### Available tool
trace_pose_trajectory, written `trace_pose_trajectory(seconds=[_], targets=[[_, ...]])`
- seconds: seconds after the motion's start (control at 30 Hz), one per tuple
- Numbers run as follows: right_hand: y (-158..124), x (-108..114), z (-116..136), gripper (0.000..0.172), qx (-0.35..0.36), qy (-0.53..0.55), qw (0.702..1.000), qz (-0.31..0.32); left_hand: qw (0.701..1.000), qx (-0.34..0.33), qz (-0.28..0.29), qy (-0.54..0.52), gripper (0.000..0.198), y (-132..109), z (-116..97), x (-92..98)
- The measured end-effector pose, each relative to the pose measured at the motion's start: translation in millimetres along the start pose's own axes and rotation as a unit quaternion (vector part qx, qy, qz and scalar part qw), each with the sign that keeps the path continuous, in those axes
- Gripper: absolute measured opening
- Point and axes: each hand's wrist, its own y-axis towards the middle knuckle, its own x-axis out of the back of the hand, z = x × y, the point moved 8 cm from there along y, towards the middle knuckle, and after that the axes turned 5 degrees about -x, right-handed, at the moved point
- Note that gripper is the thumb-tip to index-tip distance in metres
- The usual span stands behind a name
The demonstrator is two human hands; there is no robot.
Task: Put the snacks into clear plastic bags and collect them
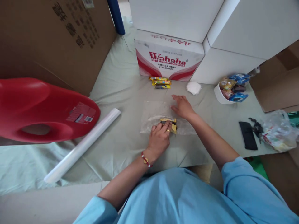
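A clear plastic sheet or bag lies flat in front of me on the cloth. My left hand presses down on a small yellow-and-black snack packet on this plastic, its fingers lying over the packet and holding it there. Beyond it to the right, my right hand hovers at or just above the plastic's far right side, thumb and fingers apart, with nothing visible in it. Several yellow snack sticks lie farther back, near a white crumpled wad.
A Wahaha carton stands at the back beside white boxes. To the left are a red plastic jug, a white roll and a large cardboard box. On the right: a snack tub, a phone, keys and a plastic bag.
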Motion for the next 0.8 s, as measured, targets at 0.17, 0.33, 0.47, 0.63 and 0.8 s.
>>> trace_pose_trajectory(seconds=[0.17,0.33,0.47,0.63,0.8], targets=[[27,-21,0,0.058,-0.058,-0.009,0.997,0.05,1.0,0.009,-0.001,0.004,0.054,0,-2,0.6],[23,-8,5,0.017,0.003,0.117,0.991,0.061,1.0,0.012,-0.003,0.019,0.048,1,-3,2.6],[-17,23,24,0.017,0.128,0.179,0.975,-0.028,0.999,0.014,-0.009,0.03,0.046,1,-5,4.2],[-86,6,50,0.024,0.216,0.151,0.964,0.028,1.0,0.018,-0.02,0.004,0.03,-2,-2,-1.5],[-108,-20,46,0.028,0.198,0.226,0.954,0.007,0.994,-0.002,-0.056,-0.099,0.044,-10,8,-6.8]])
